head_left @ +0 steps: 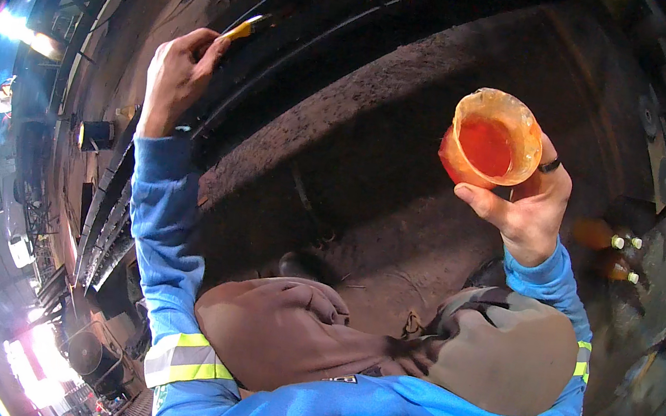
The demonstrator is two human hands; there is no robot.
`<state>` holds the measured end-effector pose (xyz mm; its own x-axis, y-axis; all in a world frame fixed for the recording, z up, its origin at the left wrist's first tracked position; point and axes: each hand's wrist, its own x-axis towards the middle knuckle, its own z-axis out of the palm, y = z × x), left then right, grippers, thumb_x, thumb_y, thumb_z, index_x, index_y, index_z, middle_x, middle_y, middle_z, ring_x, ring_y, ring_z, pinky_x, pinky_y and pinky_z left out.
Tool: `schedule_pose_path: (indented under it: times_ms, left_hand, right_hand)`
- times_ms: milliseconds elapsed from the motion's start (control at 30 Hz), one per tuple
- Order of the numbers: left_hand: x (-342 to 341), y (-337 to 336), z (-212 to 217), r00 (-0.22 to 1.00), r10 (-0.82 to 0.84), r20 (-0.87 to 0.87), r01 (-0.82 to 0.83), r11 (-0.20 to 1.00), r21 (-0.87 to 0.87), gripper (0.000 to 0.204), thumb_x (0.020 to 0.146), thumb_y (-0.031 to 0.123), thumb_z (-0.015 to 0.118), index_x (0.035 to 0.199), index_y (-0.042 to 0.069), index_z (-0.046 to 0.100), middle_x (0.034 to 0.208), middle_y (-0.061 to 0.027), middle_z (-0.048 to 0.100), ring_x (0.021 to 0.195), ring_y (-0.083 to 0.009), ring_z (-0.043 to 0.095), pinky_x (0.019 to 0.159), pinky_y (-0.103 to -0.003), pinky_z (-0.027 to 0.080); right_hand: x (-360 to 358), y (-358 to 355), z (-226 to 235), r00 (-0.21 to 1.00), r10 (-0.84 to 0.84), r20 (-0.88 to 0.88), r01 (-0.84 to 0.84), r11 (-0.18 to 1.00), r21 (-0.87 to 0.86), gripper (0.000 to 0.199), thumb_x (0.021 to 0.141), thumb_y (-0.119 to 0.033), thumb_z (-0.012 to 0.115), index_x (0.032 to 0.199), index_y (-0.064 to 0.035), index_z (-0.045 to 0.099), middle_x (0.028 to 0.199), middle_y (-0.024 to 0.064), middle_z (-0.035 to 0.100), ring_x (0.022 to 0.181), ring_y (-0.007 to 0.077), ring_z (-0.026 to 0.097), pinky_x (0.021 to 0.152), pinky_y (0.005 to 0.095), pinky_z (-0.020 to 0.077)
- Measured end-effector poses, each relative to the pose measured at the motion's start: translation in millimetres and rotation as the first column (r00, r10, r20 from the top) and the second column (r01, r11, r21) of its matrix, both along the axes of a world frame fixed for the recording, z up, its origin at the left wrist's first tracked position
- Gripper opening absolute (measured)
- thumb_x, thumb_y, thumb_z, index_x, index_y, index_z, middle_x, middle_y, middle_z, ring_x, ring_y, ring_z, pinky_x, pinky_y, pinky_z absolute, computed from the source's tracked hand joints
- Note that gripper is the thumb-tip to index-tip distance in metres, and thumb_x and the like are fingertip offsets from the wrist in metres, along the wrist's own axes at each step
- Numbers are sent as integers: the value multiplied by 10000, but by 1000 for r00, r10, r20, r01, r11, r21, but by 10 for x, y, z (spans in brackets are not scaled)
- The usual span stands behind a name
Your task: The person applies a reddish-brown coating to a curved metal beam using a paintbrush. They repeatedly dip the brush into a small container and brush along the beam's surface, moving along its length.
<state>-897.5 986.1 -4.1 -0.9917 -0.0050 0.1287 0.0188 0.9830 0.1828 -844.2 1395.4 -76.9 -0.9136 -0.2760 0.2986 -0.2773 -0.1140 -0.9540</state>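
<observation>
Head view shows the person's right hand [531, 210] in the right half of the frame, its grip closed around a translucent orange plastic cup [491, 140] held tilted so the open mouth faces the camera. That cup has a pale, smeared rim and thin walls (the plastic looks worn and cloudy), and a red-orange liquid or paste lies pooled inside it, darker than the walls. A dark ring sits on one finger of that hand. In the upper left of the frame the left hand [177, 75] is raised, its grip pinched shut on a brush with a yellow handle [247, 28], whose far end lies against a long dark curved steel surface [413, 77] that fills the upper middle of the frame; the bristles are too dark to make out. Both arms wear blue sleeves with yellow and grey reflective bands [184, 359]. At the right edge, below the cup hand, two small orange bottles with white caps [605, 237] lie on the rusty ground, side by side and close together; their contents cannot be told. Brown trouser knees [286, 330] fill the lower centre.
</observation>
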Motion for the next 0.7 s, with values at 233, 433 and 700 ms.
schedule_pose_path:
  times_ms: [233, 433, 700]
  left_hand:
    - [-296, 284, -109, 973, -145, -178, 127, 986, -109, 235, 937, 318, 632, 996, 105, 713, 782, -135, 690, 681, -279, 672, 642, -351, 509]
    - [-556, 490, -192, 943, -201, -266, 167, 975, -146, 237, 927, 336, 636, 993, 122, 713, 769, -140, 680, 678, -285, 671, 623, -368, 510]
    - [67, -209, 109, 999, 41, -13, -41, 999, 21, 247, 900, 289, 653, 997, 77, 732, 862, -143, 714, 785, -270, 688, 720, -348, 518]
  right_hand:
    - [18, -68, 9, 999, 17, 29, -16, 999, -45, 651, 637, -9, 885, 1213, -11, 582, 1167, 96, 603, 1116, 219, 613, 987, 344, 497]
    - [8, -58, 8, 999, 26, 38, -25, 999, -21, 649, 635, -7, 884, 1210, -11, 583, 1164, 95, 605, 1116, 219, 612, 990, 341, 493]
    - [-17, -64, -11, 999, 17, 41, -17, 1000, 0, 636, 642, -6, 876, 1206, -9, 581, 1151, 97, 608, 1112, 223, 614, 991, 344, 493]
